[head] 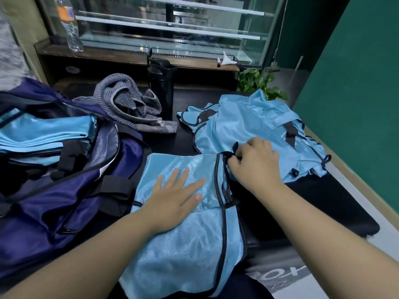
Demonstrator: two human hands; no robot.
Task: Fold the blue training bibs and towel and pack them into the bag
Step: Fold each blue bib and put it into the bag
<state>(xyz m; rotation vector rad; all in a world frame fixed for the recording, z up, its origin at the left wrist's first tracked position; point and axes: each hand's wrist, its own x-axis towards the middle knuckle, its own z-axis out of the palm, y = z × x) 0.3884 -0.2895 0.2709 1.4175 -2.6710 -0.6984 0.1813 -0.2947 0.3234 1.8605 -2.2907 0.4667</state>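
My right hand (254, 162) has its fingers curled, pinching the black-trimmed edge of the half-folded blue bib (183, 212), I judge to pull that side over, while my left hand (174, 197) lies flat on the mesh with fingers spread to pin the cloth while the fold is made. Just beyond my right fingers waits the loose pile of unfolded bibs (254, 121). Past my left fingers lies the crumpled grey towel (129, 102), and left of them the open navy bag (64, 169) already holds folded bibs (43, 132).

Light-blue bibs (241, 126), grey-striped towel (127, 102)
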